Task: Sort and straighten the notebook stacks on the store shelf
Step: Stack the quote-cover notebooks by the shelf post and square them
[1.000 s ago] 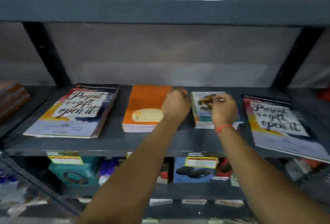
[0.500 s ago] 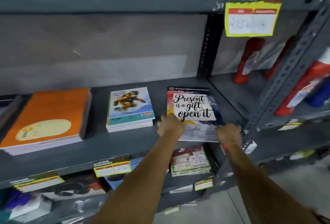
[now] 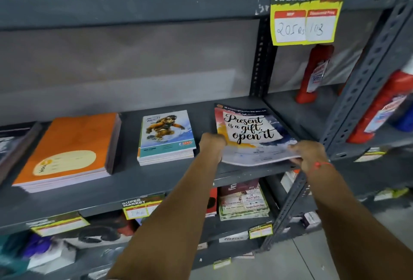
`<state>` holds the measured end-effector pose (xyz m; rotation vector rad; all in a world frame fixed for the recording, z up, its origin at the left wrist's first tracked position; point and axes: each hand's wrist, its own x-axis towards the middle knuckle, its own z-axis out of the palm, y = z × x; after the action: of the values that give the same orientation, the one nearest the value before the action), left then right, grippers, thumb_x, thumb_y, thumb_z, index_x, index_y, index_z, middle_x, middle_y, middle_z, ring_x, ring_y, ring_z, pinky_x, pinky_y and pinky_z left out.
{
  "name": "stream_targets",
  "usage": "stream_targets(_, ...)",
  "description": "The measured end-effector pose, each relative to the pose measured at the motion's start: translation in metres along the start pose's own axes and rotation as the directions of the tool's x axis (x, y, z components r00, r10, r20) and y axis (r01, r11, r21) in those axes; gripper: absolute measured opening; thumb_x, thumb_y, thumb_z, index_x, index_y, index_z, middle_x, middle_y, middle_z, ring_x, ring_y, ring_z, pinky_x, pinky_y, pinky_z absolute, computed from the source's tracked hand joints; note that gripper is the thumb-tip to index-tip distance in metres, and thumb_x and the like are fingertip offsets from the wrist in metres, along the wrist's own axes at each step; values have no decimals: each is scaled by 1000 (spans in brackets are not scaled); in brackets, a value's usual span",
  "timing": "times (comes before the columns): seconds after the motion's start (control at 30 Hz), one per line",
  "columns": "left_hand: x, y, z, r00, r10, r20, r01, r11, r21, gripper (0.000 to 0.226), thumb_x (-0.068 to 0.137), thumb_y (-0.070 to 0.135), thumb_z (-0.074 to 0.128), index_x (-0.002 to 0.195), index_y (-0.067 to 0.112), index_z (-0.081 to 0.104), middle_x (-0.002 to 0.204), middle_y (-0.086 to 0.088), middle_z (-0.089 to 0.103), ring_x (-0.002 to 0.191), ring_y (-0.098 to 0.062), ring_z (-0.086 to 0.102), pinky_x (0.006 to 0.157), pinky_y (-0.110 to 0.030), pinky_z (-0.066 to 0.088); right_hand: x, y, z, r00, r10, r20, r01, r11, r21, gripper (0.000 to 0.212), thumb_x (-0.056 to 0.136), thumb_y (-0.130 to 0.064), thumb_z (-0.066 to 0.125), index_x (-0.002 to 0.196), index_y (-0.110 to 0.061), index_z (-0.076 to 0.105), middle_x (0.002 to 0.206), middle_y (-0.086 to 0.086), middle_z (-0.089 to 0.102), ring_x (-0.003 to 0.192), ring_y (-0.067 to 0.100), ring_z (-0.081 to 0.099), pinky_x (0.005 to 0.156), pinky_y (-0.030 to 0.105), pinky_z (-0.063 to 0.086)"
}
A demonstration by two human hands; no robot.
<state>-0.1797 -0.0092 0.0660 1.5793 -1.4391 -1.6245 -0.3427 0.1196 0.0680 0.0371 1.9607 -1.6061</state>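
On the grey shelf (image 3: 156, 181), right end, both hands grip the "Present is a gift" notebook (image 3: 250, 132). Left hand (image 3: 212, 143) is curled closed on its left edge; right hand (image 3: 309, 153) pinches the near right corner, cover bowed up off the shelf. Cartoon stack (image 3: 166, 136) lies just left, orange stack (image 3: 69, 150) further left, both flat. Price tag (image 3: 305, 11) hangs from the upper shelf. Red bottles (image 3: 315, 74) stand in the next bay.
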Motion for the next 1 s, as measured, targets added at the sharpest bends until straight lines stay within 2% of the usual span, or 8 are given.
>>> stream_targets(0.13, -22, 19, -18, 991, 118, -58, -117, 993, 10, 16, 77, -7, 54, 93, -9, 58, 86, -16, 58, 78, -27, 57, 64, -29, 44, -17, -19, 2, 995, -77, 65, 76, 997, 27, 26, 84, 8, 57, 67, -8, 46, 113, 20, 52, 121, 34, 51, 82, 32, 44)
stream_targets(0.27, -37, 22, -71, 969, 220, -112, -211, 974, 85, 9, 80, 0, 52, 72, 0, 55, 81, -18, 60, 81, -32, 61, 61, -30, 42, -53, -27, 36, 971, -168, 168, 160, 985, 59, 17, 86, 4, 56, 103, -1, 56, 107, 10, 48, 121, 32, 50, 83, 33, 43)
stream_targets(0.33, -38, 23, -107, 953, 245, -178, -239, 969, 59, 14, 81, 2, 50, 86, -7, 60, 96, -26, 65, 97, -39, 61, 65, -34, 45, -80, -25, 64, 951, -191, 244, 175, 981, 83, 29, 86, 4, 54, 114, -4, 54, 106, 11, 49, 110, 30, 55, 73, 34, 48)
stream_targets(0.43, -44, 12, -188, 893, 318, -320, -310, 948, 77, 28, 81, 4, 49, 54, 12, 46, 58, -7, 49, 72, -27, 51, 58, -29, 40, -135, -11, 127, 906, -217, 363, 202, 976, 80, 14, 86, 6, 52, 83, -8, 53, 95, 11, 53, 76, 21, 56, 48, 27, 50)
stream_targets(0.5, -51, -1, -241, 876, 329, -353, -312, 944, 107, 33, 82, 9, 51, 53, 19, 41, 63, -3, 48, 74, -22, 46, 65, -26, 37, -169, 2, 166, 885, -219, 412, 196, 976, 98, 23, 86, 7, 52, 73, -12, 48, 78, 8, 52, 65, 15, 51, 35, 17, 48)
stream_targets(0.7, -54, -61, -443, 776, 339, -532, -213, 935, 285, 23, 73, 0, 45, 53, 8, 38, 55, -5, 45, 50, -20, 39, 42, -27, 27, -305, 71, 316, 820, -213, 532, 175, 977, 121, 32, 86, 8, 53, 66, -15, 43, 69, 4, 48, 60, 14, 49, 30, 15, 45)
stream_targets(0.9, -45, -104, -604, 736, 283, -615, -63, 933, 354, 16, 80, 6, 47, 83, -2, 60, 90, -22, 64, 93, -35, 59, 73, -32, 45, -406, 142, 432, 801, -255, 542, 297, 955, 10, 31, 81, 3, 59, 63, -17, 44, 80, 12, 54, 84, 26, 52, 74, 42, 48)
stream_targets(1.0, -37, -119, -653, 742, 262, -617, -59, 942, 330, 21, 78, 6, 50, 91, -5, 62, 93, -27, 62, 93, -39, 59, 74, -38, 44, -437, 163, 469, 803, -243, 545, 315, 948, -41, 14, 81, 0, 58, 72, -10, 53, 91, 20, 59, 84, 37, 63, 74, 45, 52)
